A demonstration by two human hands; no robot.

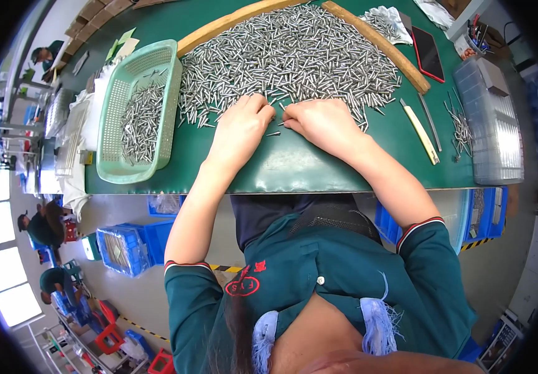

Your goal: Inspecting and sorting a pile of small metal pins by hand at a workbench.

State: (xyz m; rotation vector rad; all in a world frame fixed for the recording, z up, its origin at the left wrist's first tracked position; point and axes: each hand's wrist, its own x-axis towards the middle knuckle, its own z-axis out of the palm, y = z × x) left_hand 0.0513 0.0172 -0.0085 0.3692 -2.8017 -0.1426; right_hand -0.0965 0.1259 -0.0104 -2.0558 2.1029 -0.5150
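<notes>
Head view, only one. Big heap of small silver metal pins (pixel 294 56) fills the upper centre of the frame on the green worktop (pixel 281 165), fenced by two curved wooden strips (pixel 378 43). Both hands sit at the heap's near edge, centre frame.

Left hand (pixel 241 128): fingers curled down onto the fringe of the heap, tips hidden among the pins, so I can't tell if it has hold of anything. Right hand (pixel 325 121): fingers drawn nearly together, tips just beside the left hand's, apparently pinching at a pin or two; too small to confirm. One stray pin (pixel 273 133) lies on bare worktop between and just below the two hands.

Left of frame: pale green perforated plastic basket (pixel 138 112) touching the heap's left edge, with a smaller batch of pins (pixel 141 118) inside. Right of frame: cream flat stick (pixel 420 131), a small loose pin cluster (pixel 461 128), a clear plastic lidded box (pixel 490 124), and a red-edged phone (pixel 429 53) upper right.

Judgement on doing it well: the work looks like sorting at the heap edge. Draw off a thin layer, not a clump. Keep pins flat so they don't roll to the worktop's near edge. Keep picked pins clear of the main heap.
</notes>
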